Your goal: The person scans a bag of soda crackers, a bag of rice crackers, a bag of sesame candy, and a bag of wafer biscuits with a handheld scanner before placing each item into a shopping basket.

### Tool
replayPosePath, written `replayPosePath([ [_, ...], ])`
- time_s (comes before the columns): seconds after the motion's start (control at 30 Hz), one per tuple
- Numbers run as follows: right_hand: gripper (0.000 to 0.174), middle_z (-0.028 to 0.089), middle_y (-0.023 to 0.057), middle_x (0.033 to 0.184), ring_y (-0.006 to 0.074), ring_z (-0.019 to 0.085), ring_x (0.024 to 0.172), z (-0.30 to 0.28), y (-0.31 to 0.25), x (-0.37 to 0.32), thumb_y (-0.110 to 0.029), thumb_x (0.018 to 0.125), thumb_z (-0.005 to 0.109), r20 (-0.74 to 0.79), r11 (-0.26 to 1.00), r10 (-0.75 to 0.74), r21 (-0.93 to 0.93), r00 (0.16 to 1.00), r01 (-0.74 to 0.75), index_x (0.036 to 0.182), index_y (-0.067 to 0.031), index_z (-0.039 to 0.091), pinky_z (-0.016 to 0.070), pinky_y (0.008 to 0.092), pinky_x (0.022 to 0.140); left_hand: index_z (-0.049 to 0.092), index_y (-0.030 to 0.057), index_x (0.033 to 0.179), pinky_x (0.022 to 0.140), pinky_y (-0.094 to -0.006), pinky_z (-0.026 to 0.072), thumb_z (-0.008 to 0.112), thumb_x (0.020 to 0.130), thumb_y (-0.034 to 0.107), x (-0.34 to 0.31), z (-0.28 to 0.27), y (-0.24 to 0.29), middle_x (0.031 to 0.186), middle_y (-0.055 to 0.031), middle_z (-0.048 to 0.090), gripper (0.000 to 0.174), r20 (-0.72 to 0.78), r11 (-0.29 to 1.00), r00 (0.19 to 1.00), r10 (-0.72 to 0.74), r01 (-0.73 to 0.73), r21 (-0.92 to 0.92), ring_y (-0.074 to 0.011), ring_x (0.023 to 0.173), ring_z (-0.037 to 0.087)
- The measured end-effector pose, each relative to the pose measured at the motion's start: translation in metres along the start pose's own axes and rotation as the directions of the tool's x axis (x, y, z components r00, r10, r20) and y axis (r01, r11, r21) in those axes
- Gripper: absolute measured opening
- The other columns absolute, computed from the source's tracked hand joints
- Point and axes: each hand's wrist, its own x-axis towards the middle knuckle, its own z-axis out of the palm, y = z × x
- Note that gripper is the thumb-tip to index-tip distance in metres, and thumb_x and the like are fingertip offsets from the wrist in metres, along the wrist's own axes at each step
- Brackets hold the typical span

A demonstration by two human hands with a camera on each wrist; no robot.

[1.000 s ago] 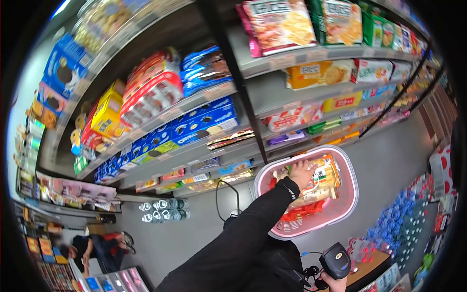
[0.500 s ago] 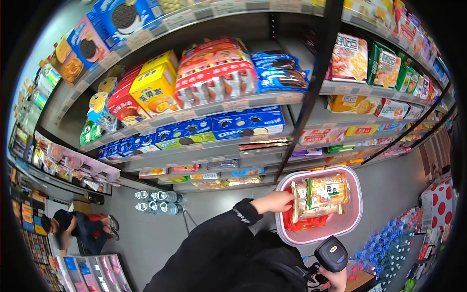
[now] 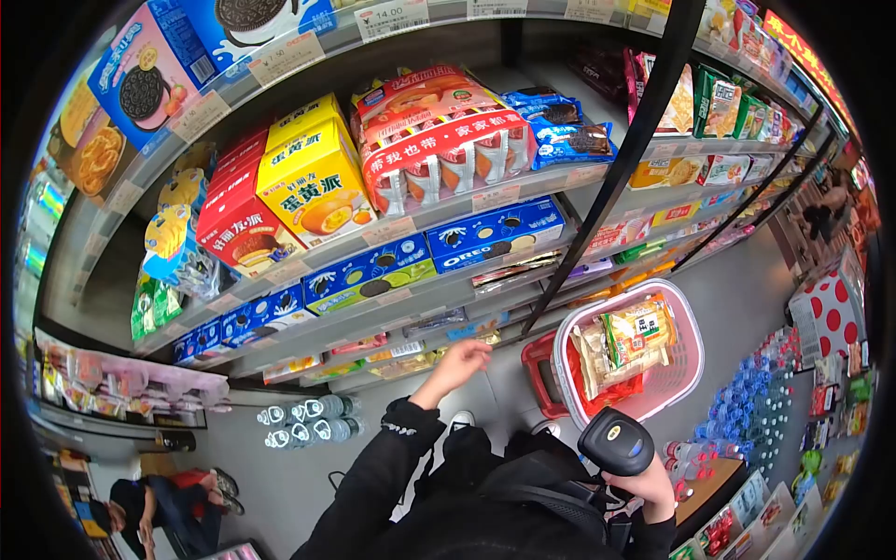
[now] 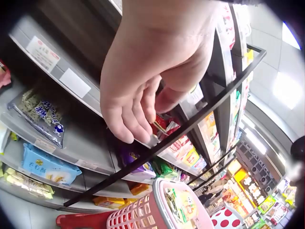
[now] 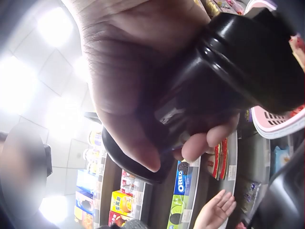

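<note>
A black handheld scanner is gripped by my right hand at the lower right of the head view; in the right wrist view the fingers curl round its handle. My left hand is in the air left of the pink basket, fingers loosely bent, holding nothing; the left wrist view shows the same empty hand in front of the shelves. Inside the basket lie packaged snacks and a red bag. The basket stands on or over something red.
Shelves of boxed and bagged snacks run across the front, with a black upright post. Water bottles lie on the floor at left, more bottles at right. A seated person is at lower left.
My left hand has left the snacks in the basket and moved left, out past its rim. The view has shifted toward the left shelves. My right hand still grips the scanner.
</note>
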Motion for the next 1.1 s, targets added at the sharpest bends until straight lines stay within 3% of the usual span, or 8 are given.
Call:
replayPosePath([
  [0.1, 0.054, 0.058, 0.005, 0.094, 0.011, 0.052, 0.085, 0.015, 0.004, -0.006, -0.001, 0.056, 0.071, -0.028, 0.999, -0.034, -0.02, 0.999, 0.033, 0.105, 0.0011, 0.049, 0.0418, 0.0268, 0.078, 0.053, -0.0018, 0.1, 0.066, -0.0269, 0.0473, 0.047, 0.08, 0.004, 0.029, -0.013, 0.01, 0.083, -0.0085, 0.058, 0.022, -0.226, 0.957, 0.97, -0.087, 0.018, -0.29, -0.0141, 0.073, 0.057],
  [0.23, 0.054, 0.058, 0.0049, 0.094, 0.0109, 0.052, 0.086, 0.026, 0.003, -0.02, -0.001, 0.057, 0.071, -0.099, 0.999, -0.01, -0.034, 0.995, 0.006, 0.106, 0.0012, 0.049, 0.0419, 0.027, 0.078, 0.052, 0.0021, 0.106, 0.064, -0.0263, 0.0466, 0.047, 0.08, 0.007, 0.087, -0.029, 0.006, 0.083, -0.0069, 0.058, 0.027, -0.358, 0.963, 0.933, -0.046, -0.054, -0.264, -0.0114, 0.075, 0.056],
  [0.3, 0.055, 0.058, 0.0049, 0.094, 0.0108, 0.052, 0.086, 0.029, 0.001, -0.027, 0.0, 0.057, 0.071, -0.158, 1.0, -0.014, -0.021, 0.987, 0.011, 0.107, 0.0012, 0.049, 0.042, 0.0272, 0.078, 0.049, 0.0033, 0.111, 0.07, -0.032, 0.0467, 0.05, 0.081, 0.014, 0.113, -0.041, 0.002, 0.098, -0.0098, 0.056, 0.033, -0.394, 0.981, 0.919, -0.014, 0.089, 0.172, -0.0186, 0.082, 0.057],
  [0.37, 0.057, 0.057, 0.005, 0.096, 0.0112, 0.052, 0.087, 0.03, 0.0, -0.033, 0.0, 0.056, 0.071, -0.206, 0.999, 0.036, 0.018, 0.978, -0.033, 0.108, 0.0012, 0.047, 0.0419, 0.0276, 0.079, 0.046, 0.0046, 0.115, 0.08, -0.0347, 0.0419, 0.053, 0.081, 0.021, 0.135, -0.048, -0.009, 0.115, -0.0118, 0.05, 0.039, -0.39, 0.806, 0.887, 0.246, 0.037, 0.59, -0.0251, 0.094, 0.053],
  [0.47, 0.059, 0.057, 0.005, 0.097, 0.0114, 0.052, 0.088, 0.025, 0.004, -0.04, 0.0, 0.056, 0.071, -0.257, 0.998, 0.054, 0.027, 0.965, -0.049, 0.11, 0.001, 0.046, 0.0417, 0.028, 0.08, 0.053, 0.0061, 0.107, 0.083, -0.0358, 0.0392, 0.052, 0.082, 0.03, 0.151, -0.035, -0.006, 0.109, -0.0123, 0.054, 0.035, -0.444, 0.819, 0.773, 0.453, -0.164, 0.55, -0.0262, 0.101, 0.05],
  [0.73, 0.056, 0.058, 0.0046, 0.094, 0.0111, 0.052, 0.087, -0.003, 0.008, -0.037, -0.001, 0.056, 0.071, -0.255, 0.994, 0.105, 0.05, 0.961, -0.095, 0.107, 0.0004, 0.048, 0.0415, 0.0272, 0.079, 0.05, 0.0076, 0.109, 0.083, -0.0346, 0.0393, 0.054, 0.082, 0.025, 0.153, -0.088, -0.061, 0.11, -0.0093, 0.054, 0.032, -0.339, 0.973, 0.934, 0.11, -0.172, -0.156, -0.0222, 0.103, 0.05],
  [0.87, 0.056, 0.058, 0.0044, 0.094, 0.011, 0.052, 0.086, -0.016, 0.001, -0.023, -0.002, 0.056, 0.072, -0.255, 0.999, 0.047, 0.005, 0.966, -0.048, 0.107, 0.0002, 0.048, 0.0416, 0.0271, 0.079, 0.049, 0.0092, 0.105, 0.086, -0.0354, 0.0413, 0.051, 0.086, 0.016, 0.132, -0.086, -0.041, 0.109, -0.0057, 0.051, 0.021, -0.241, 0.896, 0.958, -0.155, 0.034, -0.443, -0.0183, 0.099, 0.049],
  [1.1, 0.059, 0.058, 0.005, 0.096, 0.011, 0.052, 0.088, -0.037, 0.007, -0.006, -0.002, 0.057, 0.072, -0.136, 0.991, 0.127, -0.013, 0.983, -0.13, 0.11, -0.0003, 0.046, 0.0417, 0.0274, 0.079, 0.048, 0.0079, 0.108, 0.073, -0.0441, 0.0498, 0.053, 0.084, 0.017, 0.106, -0.088, 0.013, 0.109, -0.0076, 0.052, 0.026, 0.103, 0.648, 0.972, -0.211, 0.218, -0.73, -0.0225, 0.096, 0.053],
])
